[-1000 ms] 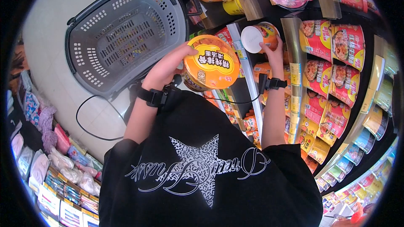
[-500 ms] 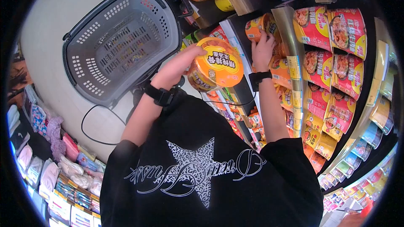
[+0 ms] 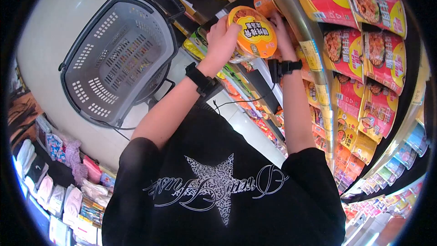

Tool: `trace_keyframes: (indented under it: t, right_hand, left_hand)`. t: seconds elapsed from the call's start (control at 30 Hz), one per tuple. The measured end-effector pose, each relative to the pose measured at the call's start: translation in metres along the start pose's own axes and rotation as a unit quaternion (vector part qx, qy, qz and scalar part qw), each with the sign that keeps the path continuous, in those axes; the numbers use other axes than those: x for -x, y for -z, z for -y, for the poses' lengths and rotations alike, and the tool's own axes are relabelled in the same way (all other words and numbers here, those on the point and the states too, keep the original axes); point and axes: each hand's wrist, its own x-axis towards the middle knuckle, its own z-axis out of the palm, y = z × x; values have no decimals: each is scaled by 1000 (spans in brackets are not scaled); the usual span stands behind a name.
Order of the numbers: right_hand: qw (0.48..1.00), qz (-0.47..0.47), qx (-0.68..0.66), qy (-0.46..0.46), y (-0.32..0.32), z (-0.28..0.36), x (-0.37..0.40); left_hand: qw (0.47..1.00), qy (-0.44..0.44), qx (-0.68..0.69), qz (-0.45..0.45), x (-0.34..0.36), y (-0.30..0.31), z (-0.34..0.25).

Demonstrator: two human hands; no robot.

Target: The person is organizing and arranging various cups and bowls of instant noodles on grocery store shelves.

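Note:
My left hand point(image 3: 222, 41) grips an orange instant noodle cup point(image 3: 255, 34) with a yellow label on its lid, tilted so the lid faces me. Just beyond it, my right hand point(image 3: 283, 36) reaches in over the shelf, behind the price strip. Its fingers are mostly hidden there, close to another orange noodle cup point(image 3: 264, 2) on the shelf. Whether they grip that cup cannot be seen. Each wrist carries a black strap with a small device and a cable.
A grey shopping basket point(image 3: 86, 32) with a black rim stands on the pale floor at left. Red noodle packs point(image 3: 341, 48) fill the shelf on the right, behind a price-label strip point(image 3: 312, 54). Bagged goods point(image 3: 73, 205) hang and lie at lower left.
My left hand has carried the noodle cup up and right, closer to the shelf. My right hand has gone deeper between the shelf goods. The basket appears further left as the view shifted.

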Motion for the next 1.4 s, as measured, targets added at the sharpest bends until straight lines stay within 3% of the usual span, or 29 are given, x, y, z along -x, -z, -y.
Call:
trace_keyframes:
  t: [0.03, 0.07, 0.2, 0.23, 0.27, 0.3, 0.37, 0.47, 0.53, 0.57, 0.67, 0.7, 0.8, 0.83, 0.93, 0.97, 1.1, 1.2, 1.3, 1.4]
  right_hand:
    - [982, -10, -155, -104, -10, 38, 18]
    - [931, -19, -305, -200, -14, 58, 26]
    - [925, -39, -364, -104, 5, -46, 9]
    - [913, -46, -387, -124, -4, 10, 44]
    - [877, 7, -478, -54, 0, -8, 51]
    - [863, -14, -498, -88, -4, -1, 71]
    - [871, -41, -475, -119, -12, 13, 116]
    - [912, 17, -391, -126, -7, 4, 160]
    - [929, 5, -349, -126, 2, -2, 177]
    - [936, -2, -327, -127, 10, -4, 183]
    - [956, -53, -260, -125, 33, -1, 194]
    - [959, -114, -229, -122, 36, -1, 195]
    - [927, -211, -265, -160, 54, -9, 190]
    - [901, -262, -316, -139, 54, -9, 184]
    - [878, -273, -378, -108, 59, -8, 175]
    - [834, -339, -417, -124, 52, 5, 169]
    - [826, -321, -455, -86, 51, -11, 173]
    - [792, -389, -469, -36, 47, -23, 172]
    - [878, -398, -263, 28, 40, -44, 166]
    - [850, -417, -322, -8, 39, -31, 162]
  left_hand:
    - [1000, -8, -14, 4, -1, -5, 1]
    - [999, -19, -28, 7, -3, -11, 1]
    - [998, -63, -1, 22, -18, -31, 6]
    - [997, -79, -6, 14, -23, -35, 7]
    - [995, -95, -11, 5, -27, -39, 8]
    - [994, -109, -16, -3, -31, -44, 9]
    - [989, -144, -29, 0, -44, -53, 12]
    - [982, -187, -20, 7, -54, -66, 13]
    - [971, -240, -7, 9, -63, -72, 20]
    - [954, -271, -130, 10, -65, -67, 18]
    - [976, -198, -85, 42, -84, -60, 38]
    - [954, -225, -196, 2, -79, -56, 37]
    - [957, -98, -269, -38, -64, -55, 17]
    - [961, -104, -253, -31, -60, -57, 10]
    - [960, -165, -223, -30, -73, -52, 18]
    - [956, -179, -229, -30, -77, -49, 20]
    - [958, -152, -237, -62, -66, -46, 8]
    - [942, -159, -289, -58, -46, -42, 3]
    - [926, -236, -294, -14, -25, -47, 1]
    - [919, -294, -246, 88, -8, -67, -13]
